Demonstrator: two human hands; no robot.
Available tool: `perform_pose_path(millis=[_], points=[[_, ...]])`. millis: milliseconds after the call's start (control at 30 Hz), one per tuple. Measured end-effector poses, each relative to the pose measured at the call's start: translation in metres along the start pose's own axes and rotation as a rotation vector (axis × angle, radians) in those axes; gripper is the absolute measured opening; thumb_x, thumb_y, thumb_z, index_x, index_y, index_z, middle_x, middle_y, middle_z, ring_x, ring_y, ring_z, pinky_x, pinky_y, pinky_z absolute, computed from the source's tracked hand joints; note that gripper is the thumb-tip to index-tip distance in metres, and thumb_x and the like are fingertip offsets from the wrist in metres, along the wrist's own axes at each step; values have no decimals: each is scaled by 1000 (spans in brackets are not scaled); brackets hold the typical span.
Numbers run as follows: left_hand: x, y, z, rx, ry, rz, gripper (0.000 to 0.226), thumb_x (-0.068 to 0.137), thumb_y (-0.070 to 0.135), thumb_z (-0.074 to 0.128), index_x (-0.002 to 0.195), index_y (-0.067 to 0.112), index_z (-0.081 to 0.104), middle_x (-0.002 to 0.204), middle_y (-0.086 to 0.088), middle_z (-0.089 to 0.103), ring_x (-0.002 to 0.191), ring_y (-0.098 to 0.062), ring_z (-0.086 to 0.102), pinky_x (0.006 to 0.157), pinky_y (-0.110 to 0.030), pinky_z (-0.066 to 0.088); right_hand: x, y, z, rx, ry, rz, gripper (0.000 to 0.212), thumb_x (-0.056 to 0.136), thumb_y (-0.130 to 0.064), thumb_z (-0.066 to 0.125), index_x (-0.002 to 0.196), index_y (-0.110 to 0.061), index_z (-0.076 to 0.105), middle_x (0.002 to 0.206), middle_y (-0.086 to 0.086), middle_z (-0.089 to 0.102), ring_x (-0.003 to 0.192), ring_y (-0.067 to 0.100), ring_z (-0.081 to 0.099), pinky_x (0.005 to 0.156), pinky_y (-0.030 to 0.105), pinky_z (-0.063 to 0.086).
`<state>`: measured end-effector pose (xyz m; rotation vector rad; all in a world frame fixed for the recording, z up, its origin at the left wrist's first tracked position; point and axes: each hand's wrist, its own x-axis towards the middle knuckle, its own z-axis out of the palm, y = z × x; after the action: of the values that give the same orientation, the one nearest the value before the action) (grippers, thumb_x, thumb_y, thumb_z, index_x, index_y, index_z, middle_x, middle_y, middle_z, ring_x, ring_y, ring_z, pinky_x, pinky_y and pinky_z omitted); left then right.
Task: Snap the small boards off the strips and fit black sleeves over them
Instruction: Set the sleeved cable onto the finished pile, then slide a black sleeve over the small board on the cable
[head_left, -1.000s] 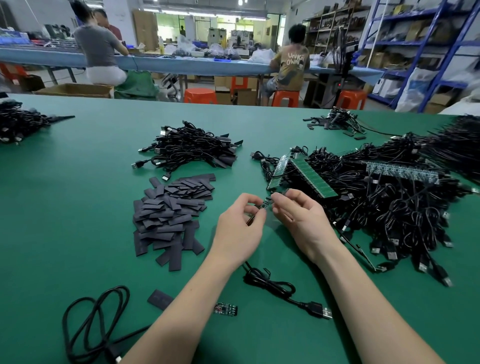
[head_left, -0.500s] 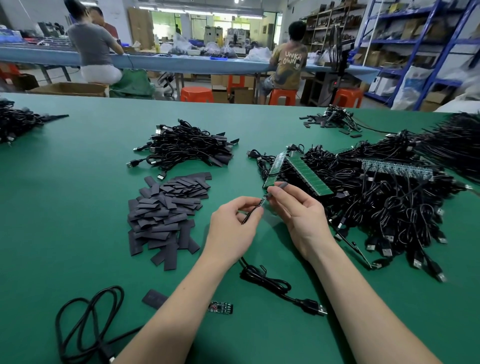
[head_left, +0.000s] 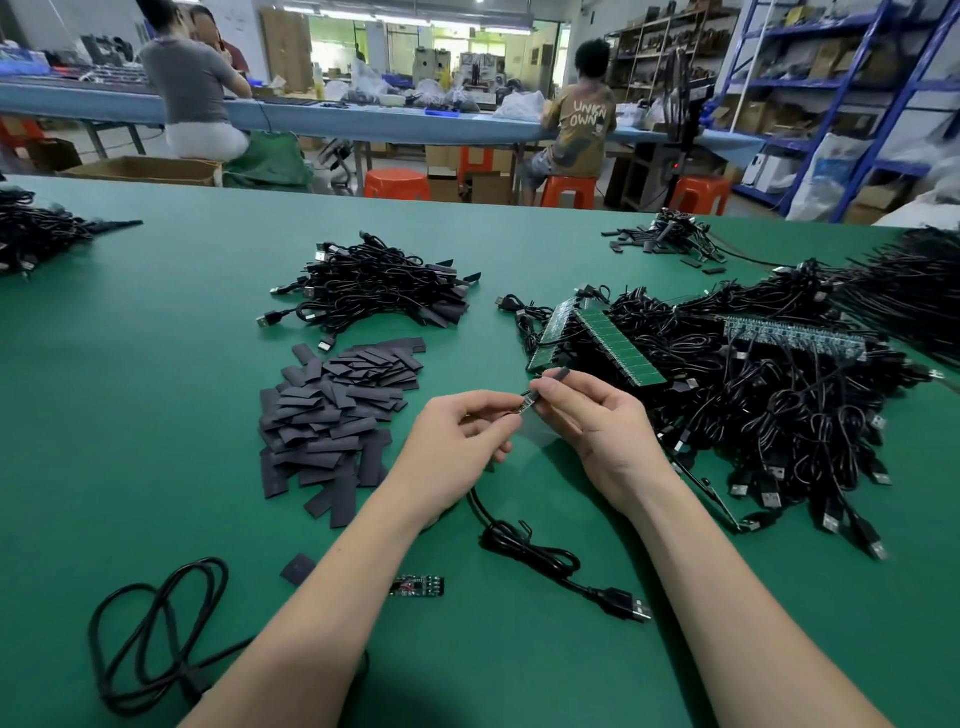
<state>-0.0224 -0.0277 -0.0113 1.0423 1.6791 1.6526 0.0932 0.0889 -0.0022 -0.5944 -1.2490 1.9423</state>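
A broad green-covered worktop (head_left: 130, 415) fills the foreground. Beyond it runs a long pale-blue bench (head_left: 322, 117), where two seated people work with their backs turned. Orange plastic stools (head_left: 397, 184) stand beneath it. Blue steel shelving (head_left: 893, 88) loaded with cardboard boxes lines the right wall. Fluorescent ceiling strips (head_left: 415, 15) light the workshop.

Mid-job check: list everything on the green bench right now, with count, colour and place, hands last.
sleeve pile: many, black, left of hands
finished cable heap: one, black, behind sleeves
cable-and-strip heap: one, black cables, green strips, right
loose board: one, dark, near left forearm
stray sleeve: one, black, beside it
USB cable: one, black, between forearms
coiled cable: one, black, near-left
left hand: pinches small board
right hand: holds sleeve
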Motion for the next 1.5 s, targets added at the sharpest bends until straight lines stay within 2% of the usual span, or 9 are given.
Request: perform_pose_path(millis=[200, 367, 533, 700, 867, 967, 1100, 1200, 1500], points=[[0, -1, -3, -27, -49, 17, 22, 93, 5, 69, 99, 25, 76, 74, 2, 72, 67, -9, 64, 67, -20, 54, -1, -5, -3, -7, -26, 43, 17, 85, 3, 73, 102, 5, 70, 85, 10, 74, 78, 14, 70, 73, 19, 57], [1, -2, -2, -41, -32, 42, 23, 93, 4, 69, 98, 25, 76, 72, 3, 72, 66, -9, 63, 66, -19, 53, -4, -3, -2, -22, -33, -21, 10, 84, 4, 73, 92, -2, 72, 81, 9, 74, 76, 13, 69, 75, 21, 57], [1, -3, -3, -64, -20, 34, 25, 93, 4, 69, 97, 27, 77, 73, 3, 73, 68, -9, 64, 67, -19, 53, -4, -8, -3, -21, -115, 30, 21, 70, -9, 79, 90, -6, 75, 88, 11, 74, 80, 15, 70, 75, 21, 57], [2, -1, -3, -96, -35, 8, 23, 93, 4, 69, 98, 26, 77, 74, 1, 73, 67, -8, 65, 66, -19, 53, -3, -9, -6, -2, -146, 87, 20, 71, -8, 77, 91, -7, 75, 94, 12, 76, 84, 14, 73, 74, 20, 57], [1, -2, -4, -134, -6, 24, 22, 91, 2, 71, 101, 21, 74, 75, 3, 72, 68, -11, 68, 64, -20, 53, -5, -7, -2, -12, -138, 32, 20, 69, -10, 80, 88, -9, 76, 92, 14, 76, 82, 14, 72, 74, 21, 57], [1, -2, -4, -123, 11, 48, 22, 87, 3, 75, 99, 20, 71, 76, 1, 74, 69, -15, 71, 65, -23, 56, -7, -9, -2, -15, -150, 28, 17, 66, -13, 82, 82, -13, 78, 91, 14, 75, 82, 15, 72, 74, 22, 57], [0, -2, -4, -122, -5, 75, 18, 86, 5, 77, 100, 14, 68, 83, -7, 77, 74, -20, 75, 67, -24, 57, -8, -9, -1, -44, -179, 75, 13, 69, -10, 79, 82, -9, 75, 86, 13, 76, 76, 15, 72, 71, 21, 58], [0, -1, -3, -141, -2, 78, 17, 87, 7, 77, 100, 10, 66, 83, -9, 77, 75, -21, 75, 65, -22, 55, -7, -10, 0, -23, -174, 87, 7, 72, -10, 78, 78, -10, 76, 84, 12, 75, 75, 14, 72, 71, 19, 57], [2, -2, -2, -204, 67, 43, 8, 84, 6, 80, 90, 8, 76, 79, -9, 77, 70, -14, 72, 66, -21, 56, -4, -9, 2, 96, -71, 86, 23, 66, -10, 81, 87, -4, 73, 87, 12, 75, 79, 14, 73, 71, 17, 57]])
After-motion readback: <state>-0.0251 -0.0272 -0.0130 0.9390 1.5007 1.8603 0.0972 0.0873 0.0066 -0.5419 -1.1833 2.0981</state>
